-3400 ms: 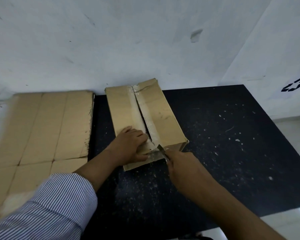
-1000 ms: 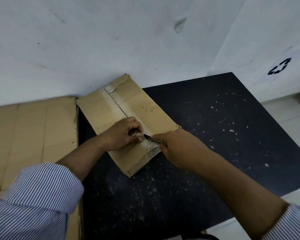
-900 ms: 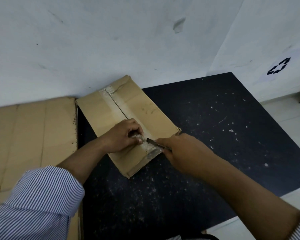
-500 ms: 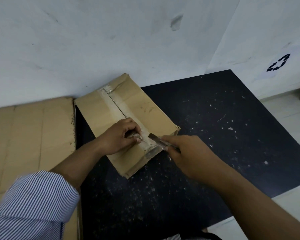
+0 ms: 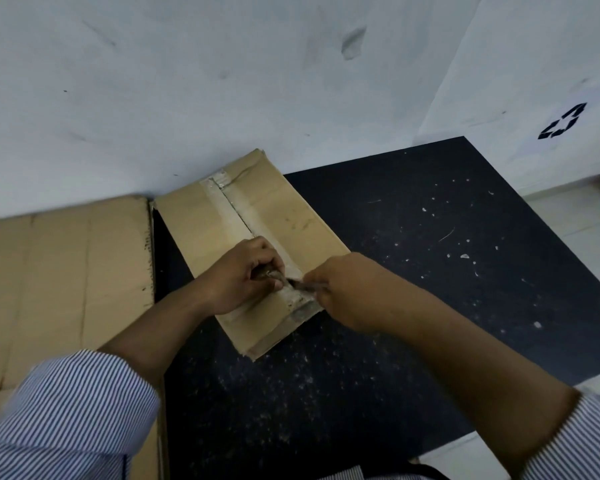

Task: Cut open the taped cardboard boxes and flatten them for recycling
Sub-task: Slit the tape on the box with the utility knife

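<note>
A brown cardboard box (image 5: 291, 220) lies on the black table (image 5: 430, 289), its taped seam (image 5: 238, 216) running from the wall toward me. My left hand (image 5: 239, 278) rests on the box near its front end, with fingers curled and pinching a loose bit of tape (image 5: 265, 271) at the seam. My right hand (image 5: 350, 289) grips a small knife (image 5: 300, 285). Its blade points left and lies on the seam, right beside my left thumb. The knife's handle is hidden inside my fist.
A large flattened cardboard sheet (image 5: 66, 271) lies left of the box, against the white wall (image 5: 222, 81). At the right stands a white surface with a black recycling symbol (image 5: 562, 121). Pale scraps speckle the table. Tiled floor (image 5: 575, 216) shows past the table's right edge.
My right hand has moved the knife left along the seam, from the box's near end up to my left thumb. My left hand has kept its pinch at the seam.
</note>
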The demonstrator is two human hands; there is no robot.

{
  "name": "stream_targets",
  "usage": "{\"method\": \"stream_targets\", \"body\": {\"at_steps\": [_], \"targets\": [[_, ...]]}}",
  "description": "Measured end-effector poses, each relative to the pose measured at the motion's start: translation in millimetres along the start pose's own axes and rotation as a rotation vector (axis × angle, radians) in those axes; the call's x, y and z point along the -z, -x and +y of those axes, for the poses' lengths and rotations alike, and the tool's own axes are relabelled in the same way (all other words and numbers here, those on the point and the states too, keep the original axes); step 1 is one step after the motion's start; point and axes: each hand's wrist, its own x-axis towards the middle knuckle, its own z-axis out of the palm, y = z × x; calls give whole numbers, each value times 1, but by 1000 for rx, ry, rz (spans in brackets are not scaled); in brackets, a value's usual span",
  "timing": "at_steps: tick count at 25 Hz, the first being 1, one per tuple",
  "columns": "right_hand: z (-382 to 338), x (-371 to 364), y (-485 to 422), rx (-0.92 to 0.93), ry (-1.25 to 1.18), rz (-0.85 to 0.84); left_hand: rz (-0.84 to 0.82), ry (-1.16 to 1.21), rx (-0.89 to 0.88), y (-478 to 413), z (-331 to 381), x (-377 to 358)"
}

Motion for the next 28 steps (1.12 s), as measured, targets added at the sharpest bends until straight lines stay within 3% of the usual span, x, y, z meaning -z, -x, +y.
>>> {"method": "stream_targets", "body": {"at_steps": [11,14,18,20,25,28], "targets": [[5,-43,60,-73,-14,116,15,26,42,-1,-3,-11],[2,-57,64,-121,-38,164,-109,-40,93,-7,7,-6],[5,-72,63,-177,-55,210,-324,-407,104,-21,29,4],[8,-76,60,-180,-96,241,-371,-455,96,-27,31,9],[11,-80,61,-142,-585,382,-235,-261,140,-27,15,10],[8,-85,63,-170,-674,386,-127,-164,148,-25,9,5]]}}
